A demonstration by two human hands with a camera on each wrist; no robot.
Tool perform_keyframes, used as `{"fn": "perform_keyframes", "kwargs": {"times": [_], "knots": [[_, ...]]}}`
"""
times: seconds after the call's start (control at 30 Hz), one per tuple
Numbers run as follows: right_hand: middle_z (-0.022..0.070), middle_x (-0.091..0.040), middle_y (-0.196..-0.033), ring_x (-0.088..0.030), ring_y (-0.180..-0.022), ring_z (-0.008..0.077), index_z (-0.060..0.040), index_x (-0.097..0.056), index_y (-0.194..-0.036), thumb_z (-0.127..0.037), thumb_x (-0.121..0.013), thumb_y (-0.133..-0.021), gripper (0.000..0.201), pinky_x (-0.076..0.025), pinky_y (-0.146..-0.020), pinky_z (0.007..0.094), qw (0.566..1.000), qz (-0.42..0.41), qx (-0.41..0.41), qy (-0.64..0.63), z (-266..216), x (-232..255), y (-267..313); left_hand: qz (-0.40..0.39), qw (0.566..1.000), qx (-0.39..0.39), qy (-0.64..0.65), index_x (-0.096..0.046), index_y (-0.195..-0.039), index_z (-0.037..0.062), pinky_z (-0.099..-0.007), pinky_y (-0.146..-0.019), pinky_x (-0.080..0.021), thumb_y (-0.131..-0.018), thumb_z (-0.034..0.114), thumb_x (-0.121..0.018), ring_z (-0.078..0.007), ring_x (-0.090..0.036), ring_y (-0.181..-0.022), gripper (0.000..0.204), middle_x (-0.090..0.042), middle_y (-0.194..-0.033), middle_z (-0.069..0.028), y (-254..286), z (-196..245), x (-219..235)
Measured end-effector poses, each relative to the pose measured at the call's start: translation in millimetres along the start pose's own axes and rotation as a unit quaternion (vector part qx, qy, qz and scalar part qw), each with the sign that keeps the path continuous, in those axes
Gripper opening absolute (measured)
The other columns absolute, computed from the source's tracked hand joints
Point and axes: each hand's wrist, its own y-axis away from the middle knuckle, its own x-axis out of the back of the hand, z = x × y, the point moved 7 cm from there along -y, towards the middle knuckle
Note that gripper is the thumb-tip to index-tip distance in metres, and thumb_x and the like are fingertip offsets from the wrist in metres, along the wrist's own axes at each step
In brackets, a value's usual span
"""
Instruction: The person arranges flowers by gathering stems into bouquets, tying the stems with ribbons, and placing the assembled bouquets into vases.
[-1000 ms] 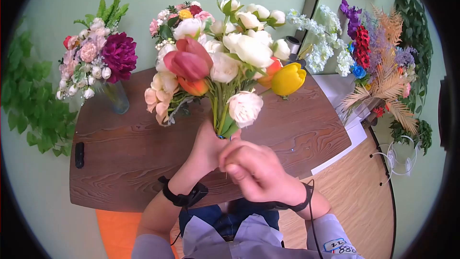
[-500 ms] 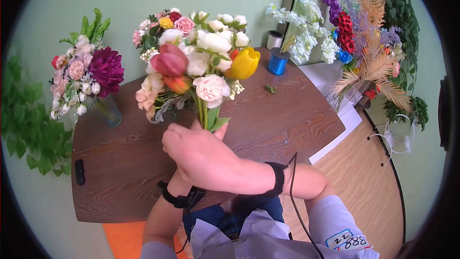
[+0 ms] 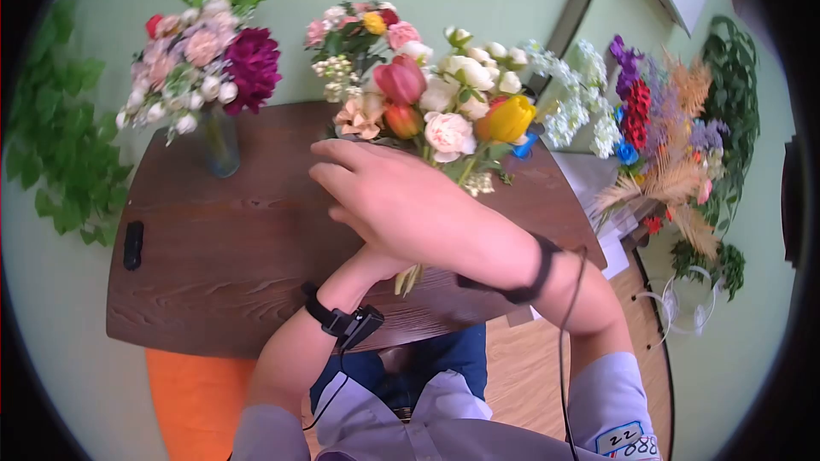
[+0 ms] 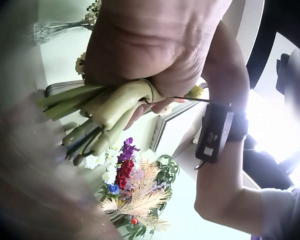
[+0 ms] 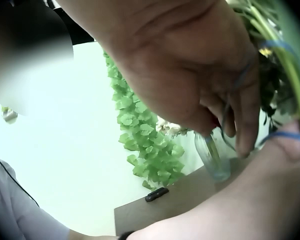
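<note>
My left hand [image 3: 373, 259] grips the green stems [image 4: 97, 107] of a mixed bouquet [image 3: 444, 119] of pink, white and yellow flowers, held over the wooden table [image 3: 213, 265] with the heads tilted away. The cut stem ends [image 3: 406, 278] poke out toward me. My right hand [image 3: 376, 196] crosses over the left, with its fingers [image 5: 240, 125] reaching leftward. A thin blue ribbon [image 5: 285, 136] runs round the stems and across those fingers, which appear to pinch it. The left hand's fingers are hidden in the head view.
A glass vase [image 3: 220, 149] with a pink and purple bouquet [image 3: 209, 60] stands at the table's back left. Another bouquet [image 3: 359, 34] stands behind the held one. A black object [image 3: 132, 243] lies at the left edge. A blue spool [image 3: 525, 143] and more flowers [image 3: 666, 137] stand on the right.
My right hand has swung from in front of the stems up and over to the left across my left hand. The bouquet has tipped away from me and to the right.
</note>
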Motion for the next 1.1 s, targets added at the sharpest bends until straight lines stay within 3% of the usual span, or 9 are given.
{"fn": "perform_keyframes", "kwargs": {"times": [0.13, 0.2, 0.3, 0.4, 0.53, 0.7, 0.8, 0.87, 1.1], "knots": [[0.0212, -0.059, -0.130, -0.058, -0.118, 0.0380, 0.0034, -0.064, -0.115, -0.015, -0.071, -0.084, 0.036, -0.047, -0.101, 0.0474, 0.998, -0.003, 0.052, -0.041, -42, 67, 17, 0.131, 0.980, -0.082, 0.121, -0.055, -0.101, 0.0058, -0.0290, -0.060, -0.046, -0.095, 0.018, -0.068, -0.0108, -0.054, -0.071, 0.018, -0.053, -0.081, 0.0020, 7, 29, 7], [0.0220, -0.061, -0.126, -0.060, -0.116, 0.0362, 0.0044, -0.065, -0.113, -0.023, -0.071, -0.086, 0.039, -0.047, -0.100, 0.0465, 0.998, 0.060, -0.017, -0.023, -45, 98, 47, -0.095, 0.904, 0.101, 0.404, -0.051, -0.094, 0.0092, -0.0255, -0.051, -0.039, -0.097, 0.023, -0.067, -0.0066, -0.044, -0.057, 0.022, -0.045, -0.071, 0.0054, 0, 6, -7], [0.0223, -0.064, -0.120, -0.064, -0.109, 0.0332, 0.0053, -0.067, -0.109, -0.029, -0.067, -0.090, 0.039, -0.050, -0.096, 0.0437, 0.981, 0.146, -0.094, -0.085, -23, 119, 92, -0.076, 0.895, 0.098, 0.429, -0.050, -0.089, 0.0098, -0.0227, -0.048, -0.035, -0.098, 0.024, -0.066, -0.0047, -0.042, -0.056, 0.023, -0.043, -0.069, 0.0051, 0, 5, -6], [0.0219, -0.066, -0.114, -0.067, -0.100, 0.0297, 0.0062, -0.067, -0.107, -0.027, -0.062, -0.093, 0.036, -0.053, -0.090, 0.0413, 0.963, 0.098, -0.133, -0.213, -14, 122, 98, -0.088, 0.893, 0.109, 0.427, -0.050, -0.090, 0.0094, -0.0235, -0.050, -0.037, -0.098, 0.021, -0.066, -0.0056, -0.044, -0.057, 0.021, -0.044, -0.070, 0.0046, -4, -7, -13], [0.0222, -0.064, -0.115, -0.068, -0.094, 0.0352, 0.0060, -0.067, -0.104, -0.020, -0.065, -0.089, 0.030, -0.054, -0.084, 0.0432, 0.916, -0.094, 0.045, -0.387, -45, 76, 30, -0.117, 0.913, 0.103, 0.377, -0.052, -0.095, 0.0094, -0.0231, -0.051, -0.038, -0.097, 0.021, -0.066, -0.0055, -0.043, -0.059, 0.019, -0.045, -0.073, 0.0047, -6, -11, -14], [0.0195, -0.057, -0.131, -0.063, -0.102, 0.0421, 0.0026, -0.064, -0.110, -0.011, -0.064, -0.088, 0.026, -0.053, -0.086, 0.0448, 0.940, -0.280, 0.017, -0.195, -58, 41, -19, -0.135, 0.951, 0.053, 0.275, -0.054, -0.095, 0.0093, -0.0225, -0.052, -0.038, -0.097, 0.020, -0.065, -0.0059, -0.044, -0.062, 0.016, -0.046, -0.074, 0.0039, -6, -10, -8], [0.0208, -0.060, -0.126, -0.064, -0.098, 0.0400, 0.0019, -0.065, -0.111, -0.011, -0.065, -0.088, 0.027, -0.053, -0.083, 0.0436, 0.978, -0.035, 0.102, -0.180, -38, 71, -26, -0.091, 0.967, -0.008, 0.237, -0.055, -0.095, 0.0092, -0.0222, -0.053, -0.039, -0.097, 0.019, -0.064, -0.0061, -0.045, -0.063, 0.014, -0.047, -0.075, 0.0034, -2, -5, -2], [0.0224, -0.060, -0.129, -0.068, -0.094, 0.0260, 0.0068, -0.061, -0.122, -0.018, -0.063, -0.092, 0.039, -0.054, -0.074, 0.0355, 0.975, 0.029, 0.040, -0.218, -16, 93, -10, -0.143, 0.856, 0.097, 0.487, -0.050, -0.092, 0.0112, -0.0226, -0.050, -0.036, -0.100, 0.024, -0.063, -0.0058, -0.041, -0.057, 0.019, -0.044, -0.071, 0.0034, -2, -1, -19], [0.0067, -0.069, -0.079, -0.062, -0.060, 0.0124, 0.0035, -0.069, -0.097, -0.012, -0.058, -0.100, 0.019, -0.049, -0.058, 0.0243, 0.810, 0.037, -0.491, -0.318, 66, 55, 171, -0.169, 0.820, 0.087, 0.540, -0.049, -0.090, 0.0125, -0.0224, -0.050, -0.035, -0.101, 0.028, -0.061, -0.0060, -0.041, -0.057, 0.023, -0.039, -0.069, 0.0045, 6, 18, -17]]}}
